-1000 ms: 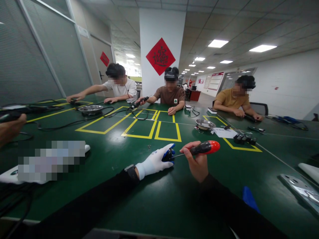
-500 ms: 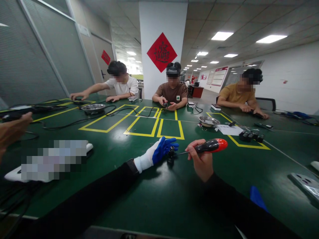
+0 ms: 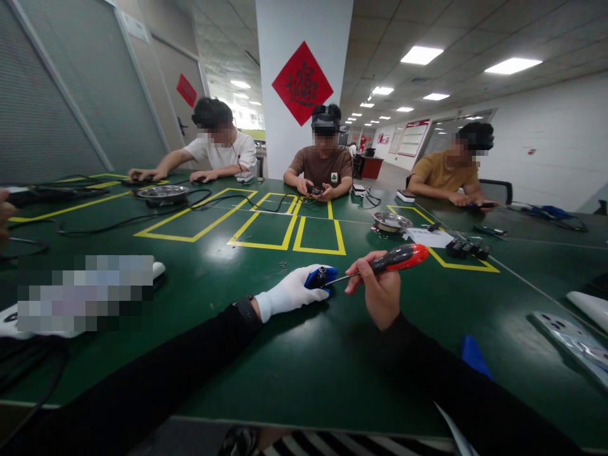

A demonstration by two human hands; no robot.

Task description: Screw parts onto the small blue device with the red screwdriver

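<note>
My left hand, in a white glove with a blue palm, is closed around a small black part with a shiny metal top, just above the green table. My bare right hand grips a screwdriver with a black and red handle near the front of that handle. The screwdriver's thin shaft points left, and its tip reaches the black part between my gloved fingers. Whether the tip sits in a screw is too small to tell.
Tiny screws lie beyond my left hand. Metal bowls stand farther back, with black blocks beside white paper. A phone lies to the right, a white power strip to the left. Several people sit around the table.
My left hand has turned and its fingers have closed around the black part, which stood against the open glove before. The screwdriver tip has come to the part. The view has shifted slightly.
</note>
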